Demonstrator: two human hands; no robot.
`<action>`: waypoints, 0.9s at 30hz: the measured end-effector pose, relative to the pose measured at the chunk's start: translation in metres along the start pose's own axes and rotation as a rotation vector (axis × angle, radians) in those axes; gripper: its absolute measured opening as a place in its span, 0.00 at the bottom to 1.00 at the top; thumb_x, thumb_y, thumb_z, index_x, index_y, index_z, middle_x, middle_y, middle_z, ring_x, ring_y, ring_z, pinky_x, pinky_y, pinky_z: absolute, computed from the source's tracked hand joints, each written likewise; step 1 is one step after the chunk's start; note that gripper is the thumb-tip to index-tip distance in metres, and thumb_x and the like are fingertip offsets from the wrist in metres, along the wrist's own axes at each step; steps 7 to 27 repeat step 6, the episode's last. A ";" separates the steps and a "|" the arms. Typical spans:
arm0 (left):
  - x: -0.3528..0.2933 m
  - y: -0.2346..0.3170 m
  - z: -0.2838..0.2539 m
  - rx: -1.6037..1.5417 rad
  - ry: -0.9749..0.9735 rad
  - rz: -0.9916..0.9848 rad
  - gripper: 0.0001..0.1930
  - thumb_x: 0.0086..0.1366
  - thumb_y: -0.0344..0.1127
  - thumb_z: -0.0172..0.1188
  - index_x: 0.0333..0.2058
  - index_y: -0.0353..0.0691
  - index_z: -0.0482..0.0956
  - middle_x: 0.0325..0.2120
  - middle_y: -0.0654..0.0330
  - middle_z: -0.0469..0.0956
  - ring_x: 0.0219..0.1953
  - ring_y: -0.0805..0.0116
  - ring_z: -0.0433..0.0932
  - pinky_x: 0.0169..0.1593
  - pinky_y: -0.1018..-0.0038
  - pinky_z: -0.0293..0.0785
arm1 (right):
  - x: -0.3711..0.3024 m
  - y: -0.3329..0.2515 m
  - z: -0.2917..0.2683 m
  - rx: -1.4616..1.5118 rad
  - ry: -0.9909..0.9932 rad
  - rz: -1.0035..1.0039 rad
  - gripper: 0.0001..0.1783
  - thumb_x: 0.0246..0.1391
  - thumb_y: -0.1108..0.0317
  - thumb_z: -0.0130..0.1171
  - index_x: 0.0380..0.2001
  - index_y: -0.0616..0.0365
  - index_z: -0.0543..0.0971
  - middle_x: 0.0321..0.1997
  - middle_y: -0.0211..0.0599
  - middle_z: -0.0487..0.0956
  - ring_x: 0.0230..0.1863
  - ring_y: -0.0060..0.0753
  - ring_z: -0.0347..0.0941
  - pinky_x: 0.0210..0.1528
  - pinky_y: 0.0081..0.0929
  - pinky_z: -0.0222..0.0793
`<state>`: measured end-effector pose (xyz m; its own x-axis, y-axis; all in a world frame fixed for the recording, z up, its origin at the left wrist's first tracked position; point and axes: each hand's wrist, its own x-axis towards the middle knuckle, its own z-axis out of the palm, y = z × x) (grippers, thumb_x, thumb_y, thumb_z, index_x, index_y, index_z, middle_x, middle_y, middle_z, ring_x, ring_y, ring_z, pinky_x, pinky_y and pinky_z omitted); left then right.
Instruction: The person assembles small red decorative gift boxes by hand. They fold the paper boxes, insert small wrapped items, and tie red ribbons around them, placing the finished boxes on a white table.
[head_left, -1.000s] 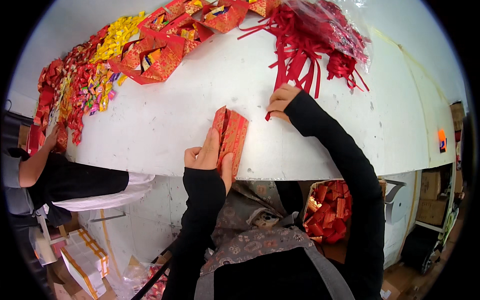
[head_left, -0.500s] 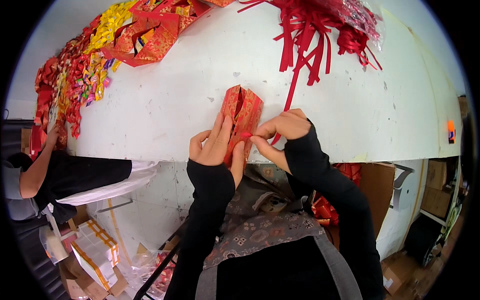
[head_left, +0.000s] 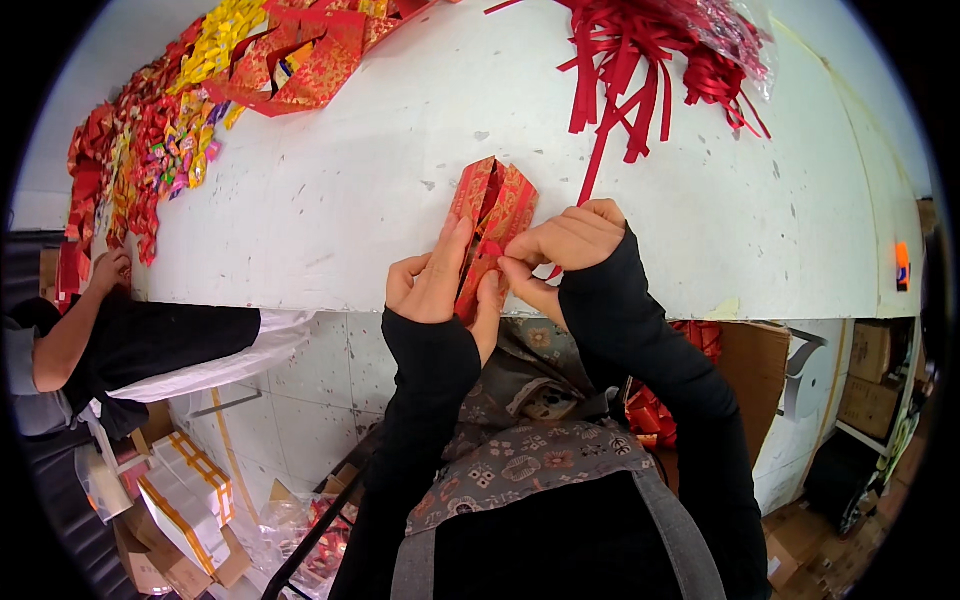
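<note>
A red paper box with gold pattern (head_left: 510,198) is at the table's near edge, its top slit partly gaping. My left hand (head_left: 436,275) grips it, fingers along its left side and thumb on the near right side. A red ribbon (head_left: 595,165) runs from the far bundle down under my right hand (head_left: 570,242). Thumb and index finger of that hand pinch the ribbon's end against the box's right flap, close to my left thumb. Whether the tip passes through a hole in the flap is hidden by the fingers.
Loose red ribbons (head_left: 640,75) spill from a clear plastic bag at the far side. Folded red boxes (head_left: 310,60) and heaps of wrapped sweets (head_left: 185,130) cover the far left. A co-worker's hand (head_left: 112,268) works there. An orange object (head_left: 902,265) lies at the right edge.
The box and both hands have shifted slightly away from me and to the right. My right fingertips have come closer to the slit with the ribbon end.
</note>
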<state>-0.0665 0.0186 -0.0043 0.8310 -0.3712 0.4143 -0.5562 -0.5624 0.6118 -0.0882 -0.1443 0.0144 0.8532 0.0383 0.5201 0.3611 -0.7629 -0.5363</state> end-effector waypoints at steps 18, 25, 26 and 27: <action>0.000 0.004 0.000 -0.019 -0.015 -0.118 0.29 0.45 0.29 0.64 0.50 0.38 0.70 0.44 0.53 0.75 0.33 0.60 0.71 0.43 0.71 0.66 | 0.004 -0.004 -0.002 0.100 -0.100 0.057 0.08 0.37 0.68 0.64 0.20 0.49 0.73 0.17 0.24 0.74 0.22 0.25 0.70 0.34 0.26 0.54; 0.000 0.004 0.000 -0.019 -0.015 -0.118 0.29 0.45 0.29 0.64 0.50 0.38 0.70 0.44 0.53 0.75 0.33 0.60 0.71 0.43 0.71 0.66 | 0.004 -0.004 -0.002 0.100 -0.100 0.057 0.08 0.37 0.68 0.64 0.20 0.49 0.73 0.17 0.24 0.74 0.22 0.25 0.70 0.34 0.26 0.54; 0.000 0.004 0.000 -0.019 -0.015 -0.118 0.29 0.45 0.29 0.64 0.50 0.38 0.70 0.44 0.53 0.75 0.33 0.60 0.71 0.43 0.71 0.66 | 0.004 -0.004 -0.002 0.100 -0.100 0.057 0.08 0.37 0.68 0.64 0.20 0.49 0.73 0.17 0.24 0.74 0.22 0.25 0.70 0.34 0.26 0.54; 0.000 0.004 0.000 -0.019 -0.015 -0.118 0.29 0.45 0.29 0.64 0.50 0.38 0.70 0.44 0.53 0.75 0.33 0.60 0.71 0.43 0.71 0.66 | 0.004 -0.004 -0.002 0.100 -0.100 0.057 0.08 0.37 0.68 0.64 0.20 0.49 0.73 0.17 0.24 0.74 0.22 0.25 0.70 0.34 0.26 0.54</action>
